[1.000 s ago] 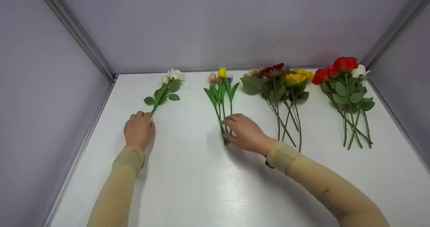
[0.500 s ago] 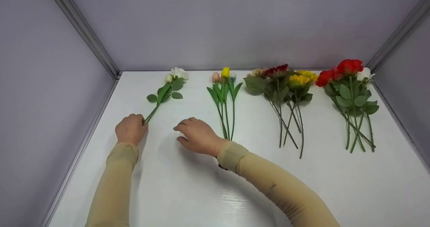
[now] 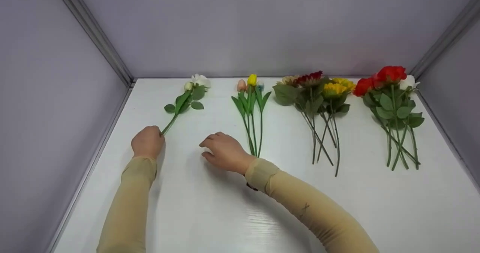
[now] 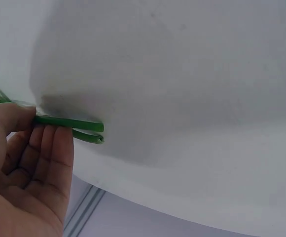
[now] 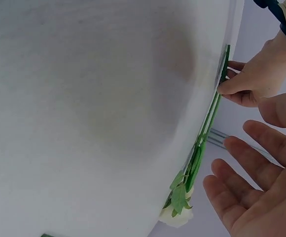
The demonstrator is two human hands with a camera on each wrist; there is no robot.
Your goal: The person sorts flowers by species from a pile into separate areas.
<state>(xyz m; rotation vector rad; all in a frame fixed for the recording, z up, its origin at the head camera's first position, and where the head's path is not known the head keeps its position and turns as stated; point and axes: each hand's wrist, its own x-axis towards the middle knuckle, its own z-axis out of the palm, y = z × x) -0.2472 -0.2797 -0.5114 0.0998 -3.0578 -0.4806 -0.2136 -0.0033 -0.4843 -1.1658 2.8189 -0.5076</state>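
Note:
At the left of the table, my left hand pinches the lower ends of two green stems between thumb and fingers; the cut ends stick out past the fingers in the left wrist view. These stems belong to a white rose and a pale tulip, which lie side by side with heads toward the back wall. My right hand hovers over the table between this pair and the other tulips, fingers spread and loosely bent, holding nothing. In the right wrist view its palm shows bare.
Peach, yellow and pale blue tulips lie right of the middle, their stem ends hidden behind my right wrist. Farther right are sunflowers with dark red and beige blooms, then red roses with a white one. Walls enclose the table.
My right hand has moved left, away from the three tulips' stems. My left hand has shifted slightly down the stems toward their ends; the last half second brings little movement.

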